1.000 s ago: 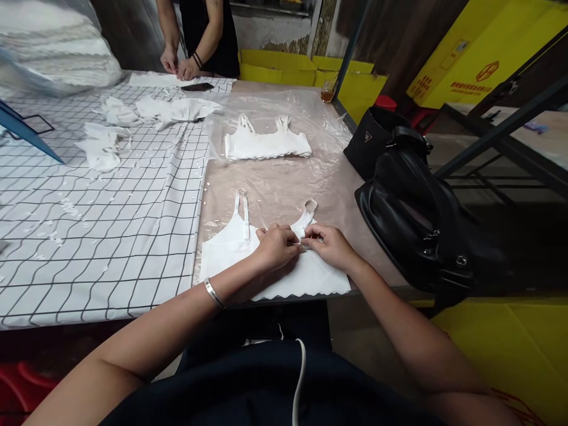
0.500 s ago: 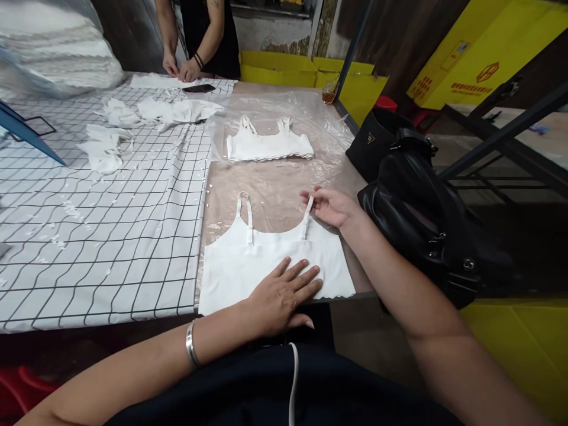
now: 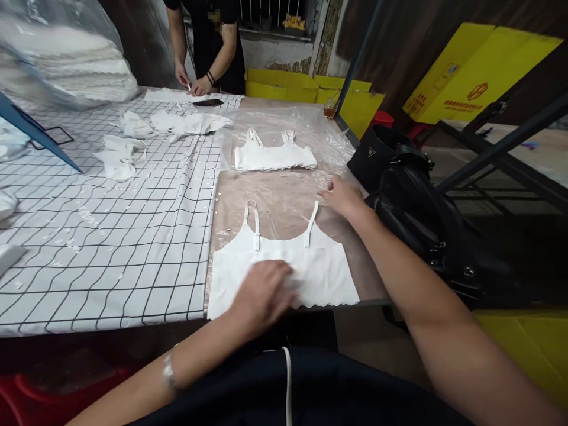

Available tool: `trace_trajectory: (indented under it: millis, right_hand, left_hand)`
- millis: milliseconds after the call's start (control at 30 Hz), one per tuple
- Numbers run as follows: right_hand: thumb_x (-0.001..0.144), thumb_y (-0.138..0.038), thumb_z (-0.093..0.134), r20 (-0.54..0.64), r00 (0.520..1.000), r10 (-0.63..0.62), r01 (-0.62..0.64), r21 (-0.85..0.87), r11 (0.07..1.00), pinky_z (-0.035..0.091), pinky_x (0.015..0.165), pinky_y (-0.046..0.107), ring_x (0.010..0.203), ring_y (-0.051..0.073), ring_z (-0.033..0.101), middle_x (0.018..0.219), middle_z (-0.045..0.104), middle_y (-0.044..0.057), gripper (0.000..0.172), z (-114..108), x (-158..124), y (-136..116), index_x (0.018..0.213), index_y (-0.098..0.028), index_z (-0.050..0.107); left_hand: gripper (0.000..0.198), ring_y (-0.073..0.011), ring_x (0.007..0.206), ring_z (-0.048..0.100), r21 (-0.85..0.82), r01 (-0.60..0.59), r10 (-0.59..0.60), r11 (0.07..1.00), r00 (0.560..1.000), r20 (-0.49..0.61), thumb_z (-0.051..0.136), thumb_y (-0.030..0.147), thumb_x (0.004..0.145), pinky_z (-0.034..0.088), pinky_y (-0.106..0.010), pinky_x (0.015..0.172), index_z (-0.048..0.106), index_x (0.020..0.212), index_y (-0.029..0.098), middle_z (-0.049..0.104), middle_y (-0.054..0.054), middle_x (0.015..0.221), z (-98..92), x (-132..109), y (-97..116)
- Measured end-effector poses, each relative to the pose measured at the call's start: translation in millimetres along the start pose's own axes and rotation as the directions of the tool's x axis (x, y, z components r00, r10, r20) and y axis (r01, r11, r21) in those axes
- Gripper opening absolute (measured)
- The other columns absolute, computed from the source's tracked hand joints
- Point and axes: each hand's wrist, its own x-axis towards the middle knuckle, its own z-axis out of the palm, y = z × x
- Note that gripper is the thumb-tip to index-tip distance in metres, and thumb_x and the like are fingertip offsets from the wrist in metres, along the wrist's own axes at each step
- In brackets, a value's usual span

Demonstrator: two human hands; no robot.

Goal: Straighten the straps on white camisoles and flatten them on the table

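A white camisole top point(image 3: 288, 260) lies flat at the table's front edge, with two thin straps pointing away from me. My left hand point(image 3: 264, 293) is over its lower middle, fingers bent and smeared by motion. Just beyond the end of the right strap point(image 3: 312, 223) is my right hand point(image 3: 344, 196). Its fingers are loosely bent, apart from the strap, and nothing shows in them. Farther back, a folded white top point(image 3: 276, 158) with straps rests on clear plastic sheeting point(image 3: 270, 192).
Crumpled white garments point(image 3: 118, 157) lie on the checked tablecloth point(image 3: 160, 236) at left, among small white scraps. A black bag point(image 3: 421, 219) stands at right. Across the table, a co-worker's hands point(image 3: 199, 87) handle white cloth beside a phone point(image 3: 208, 102). A glass point(image 3: 329, 108) stands at the far corner.
My right hand has let go of the right strap and moved slightly away and right. My left hand has lifted its flat-spread fingers and drawn left. The view has shifted slightly.
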Motion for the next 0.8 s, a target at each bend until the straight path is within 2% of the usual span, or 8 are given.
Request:
trace_trajectory:
  millis: [67, 167, 233, 367, 467, 567, 667, 800]
  right_hand:
    - [0.072, -0.038, 0.078, -0.037, 0.998, -0.044, 0.040, -0.101, 0.994, 0.028, 0.061, 0.029, 0.065, 0.014, 0.042, 0.060, 0.047, -0.002, 0.034, -20.9, -35.2, 17.7, 0.065, -0.022, 0.048]
    - [0.069, -0.050, 0.073, 0.165, 0.985, 0.046, 0.004, -0.289, 0.957, 0.029, 0.053, 0.029, 0.056, 0.016, 0.045, 0.057, 0.052, -0.001, 0.035, -34.1, -97.9, 59.0, 0.064, -0.023, 0.052]
    - [0.064, -0.048, 0.073, 0.153, 0.988, 0.037, 0.013, -0.313, 0.950, 0.031, 0.052, 0.029, 0.055, 0.017, 0.047, 0.059, 0.054, 0.000, 0.033, -28.1, -132.7, 83.9, 0.062, -0.024, 0.052]
    - [0.067, -0.046, 0.064, 0.059, 0.998, -0.037, 0.043, -0.102, 0.994, 0.033, 0.055, 0.031, 0.055, 0.018, 0.047, 0.059, 0.052, 0.001, 0.029, -5.9, -161.4, 98.6, 0.057, -0.024, 0.049]
    - [0.064, -0.051, 0.069, 0.083, 0.995, 0.053, -0.075, 0.279, 0.957, 0.030, 0.050, 0.028, 0.050, 0.014, 0.040, 0.053, 0.044, -0.004, 0.037, -9.4, -155.8, 82.9, 0.060, -0.024, 0.044]
    - [0.058, -0.049, 0.079, 0.161, 0.979, 0.126, -0.198, 0.602, 0.773, 0.032, 0.046, 0.024, 0.050, 0.012, 0.043, 0.056, 0.048, -0.005, 0.044, -27.4, -140.5, 59.1, 0.068, -0.023, 0.045]
    - [0.052, -0.040, 0.086, 0.157, 0.976, 0.151, -0.218, 0.744, 0.631, 0.034, 0.042, 0.020, 0.049, 0.009, 0.045, 0.057, 0.051, -0.006, 0.046, -39.6, -108.2, 30.2, 0.072, -0.022, 0.049]
    - [0.059, -0.023, 0.083, 0.126, 0.986, 0.110, -0.166, 0.804, 0.571, 0.038, 0.039, 0.018, 0.048, 0.009, 0.049, 0.059, 0.053, -0.006, 0.035, -42.2, -26.7, -25.4, 0.070, -0.020, 0.050]
  left_hand:
    - [0.032, -0.0262, 0.089, 0.062, 0.125, 0.288, -0.271, 0.949, 0.953, -0.137, 0.040, 0.043, 0.096, 0.048, -0.041, 0.081, 0.061, 0.102, 0.019, 0.068, -0.012, 0.094, -26.2, -22.4, -17.0]
    - [0.036, -0.0271, 0.079, 0.059, 0.322, 0.594, -0.579, 0.737, 0.801, -0.150, 0.047, 0.054, 0.089, 0.045, -0.040, 0.072, 0.058, 0.089, 0.020, 0.064, -0.010, 0.084, -54.8, -49.7, -32.6]
    - [0.034, -0.0281, 0.082, 0.060, 0.366, 0.653, -0.666, 0.663, 0.737, -0.110, 0.050, 0.053, 0.087, 0.044, -0.041, 0.075, 0.057, 0.084, 0.020, 0.064, -0.009, 0.085, -59.3, -55.1, -31.9]
    - [0.022, -0.0271, 0.081, 0.060, 0.200, 0.682, -0.682, 0.703, 0.727, -0.081, 0.045, 0.036, 0.087, 0.042, -0.040, 0.074, 0.049, 0.071, 0.022, 0.061, -0.006, 0.076, -46.9, -46.0, -22.4]
    - [0.027, -0.0188, 0.058, 0.053, -0.253, 0.703, -0.735, 0.665, 0.676, -0.055, 0.052, 0.042, 0.082, 0.039, -0.030, 0.057, 0.041, 0.067, 0.023, 0.049, 0.001, 0.059, -45.5, -39.6, -26.1]
    - [0.037, -0.0118, 0.050, 0.049, -0.741, 0.585, -0.774, 0.329, 0.617, 0.144, 0.072, 0.047, 0.071, 0.037, -0.023, 0.048, 0.045, 0.075, 0.022, 0.050, 0.005, 0.058, -65.0, -29.3, -37.6]
    - [0.044, -0.0106, 0.053, 0.056, -0.875, 0.483, -0.740, -0.002, 0.588, 0.326, 0.088, 0.032, 0.058, 0.045, -0.020, 0.049, 0.052, 0.081, 0.019, 0.061, 0.002, 0.065, -100.6, 0.6, -51.8]
    - [0.022, -0.0096, 0.056, 0.062, -0.888, 0.459, -0.740, -0.021, 0.590, 0.323, 0.076, 0.002, 0.069, 0.053, -0.017, 0.051, 0.062, 0.080, 0.014, 0.065, -0.002, 0.068, -154.5, 84.8, -83.2]
